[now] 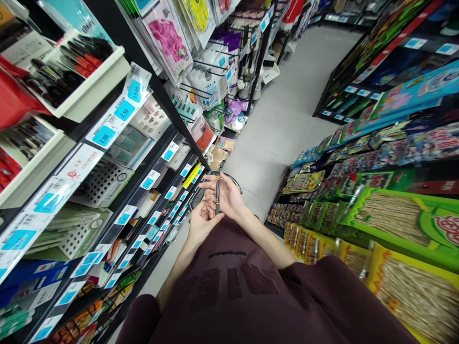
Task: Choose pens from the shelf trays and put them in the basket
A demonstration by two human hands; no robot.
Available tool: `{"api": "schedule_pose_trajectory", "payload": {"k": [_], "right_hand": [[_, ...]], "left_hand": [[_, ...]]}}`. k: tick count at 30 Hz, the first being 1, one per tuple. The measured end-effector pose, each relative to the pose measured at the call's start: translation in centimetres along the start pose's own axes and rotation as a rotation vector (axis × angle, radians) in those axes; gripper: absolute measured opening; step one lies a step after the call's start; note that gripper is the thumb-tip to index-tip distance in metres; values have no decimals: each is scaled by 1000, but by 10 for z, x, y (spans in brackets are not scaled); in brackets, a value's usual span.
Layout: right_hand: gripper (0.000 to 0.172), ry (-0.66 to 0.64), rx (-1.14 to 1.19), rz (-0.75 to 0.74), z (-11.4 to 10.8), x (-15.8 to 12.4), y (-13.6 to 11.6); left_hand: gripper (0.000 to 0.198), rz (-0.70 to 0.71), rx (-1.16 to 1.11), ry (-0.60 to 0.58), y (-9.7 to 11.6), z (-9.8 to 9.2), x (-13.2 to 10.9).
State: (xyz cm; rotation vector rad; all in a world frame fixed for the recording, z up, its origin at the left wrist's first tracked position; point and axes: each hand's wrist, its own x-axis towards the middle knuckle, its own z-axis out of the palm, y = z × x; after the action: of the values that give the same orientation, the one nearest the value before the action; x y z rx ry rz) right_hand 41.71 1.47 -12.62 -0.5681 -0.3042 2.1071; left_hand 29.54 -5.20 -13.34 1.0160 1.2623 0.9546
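Note:
Above the front of my shirt, my two hands meet around a slim dark pen with orange accents, held nearly upright. My left hand is closed at the pen's lower end, its fingers curled and its thumb reaching across. My right hand has its palm turned up, with bent fingers behind the pen and against it. Just behind my hands is a dark basket, partly hidden by them. The pen's tip is too small to make out.
Shelves with price tags run along my left, holding white trays of pens. Hanging packets, including pink gloves, line the rack ahead. Snack packets fill the right side. A grey floor aisle runs between.

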Motion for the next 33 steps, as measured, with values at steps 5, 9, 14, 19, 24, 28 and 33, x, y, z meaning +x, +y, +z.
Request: {"api": "schedule_pose_trajectory", "payload": {"k": [5,9,14,19,24,28,33], "right_hand": [[42,-24,9,-3,-4,1,1],[39,-16,6,20,-4,2,3],[33,-53,18,26,-3,1,3],[33,-86,29,18,-5,0,4],[33,-87,29,23,-4,-2,4],[34,-100,49,16,-3,-3,5],[34,-80,26,19,-2,-4,4]], "left_hand": [[33,-15,20,-6,-5,-1,1],[33,-21,67,30,-7,-1,1],[32,5,66,61,-9,-2,-1],[33,3,91,87,-7,-2,-3],[32,-4,111,99,-4,-1,-5],[30,-12,118,100,-5,-1,-7],[33,-15,73,106,-9,-1,-7]]}}
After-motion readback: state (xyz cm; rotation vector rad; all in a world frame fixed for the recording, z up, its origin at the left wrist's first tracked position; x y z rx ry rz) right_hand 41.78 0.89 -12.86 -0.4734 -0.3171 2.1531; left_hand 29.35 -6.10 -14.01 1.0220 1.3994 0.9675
